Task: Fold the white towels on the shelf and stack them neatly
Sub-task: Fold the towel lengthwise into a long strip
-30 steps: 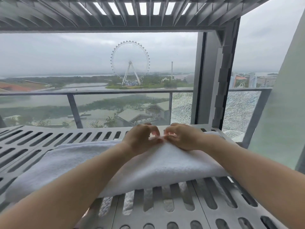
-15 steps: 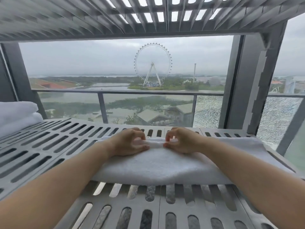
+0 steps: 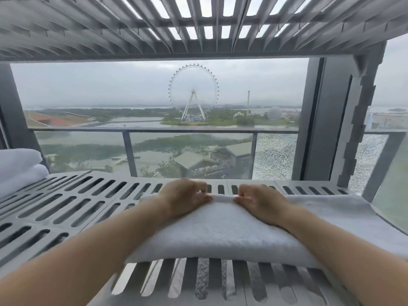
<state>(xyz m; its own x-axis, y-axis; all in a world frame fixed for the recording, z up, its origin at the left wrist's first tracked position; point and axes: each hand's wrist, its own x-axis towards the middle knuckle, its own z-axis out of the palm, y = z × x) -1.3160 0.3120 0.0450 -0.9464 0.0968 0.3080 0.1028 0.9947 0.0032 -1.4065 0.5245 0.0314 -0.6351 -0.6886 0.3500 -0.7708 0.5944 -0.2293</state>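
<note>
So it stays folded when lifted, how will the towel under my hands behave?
Probably floppy: the white towel bunches where the left hand and right hand pinch it, so unheld ends would likely droop. It looks thick and fluffy, so probably light for its bulk. Lying flat on the slotted shelf, it shouldn't roll.

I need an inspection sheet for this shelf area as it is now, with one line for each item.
Surface: grey slotted shelf, with an upper shelf, also slotted, above it.
Job's things: white towel lies folded on the shelf; folded towels are stacked at the far left.
Clutter: nothing seen.
Grips: left hand and right hand each pinch the towel's far edge, with a small gap between them.
Cables: nothing seen.
Surroundings: a window behind the shelf, a balcony railing, and a Ferris wheel far off.
</note>
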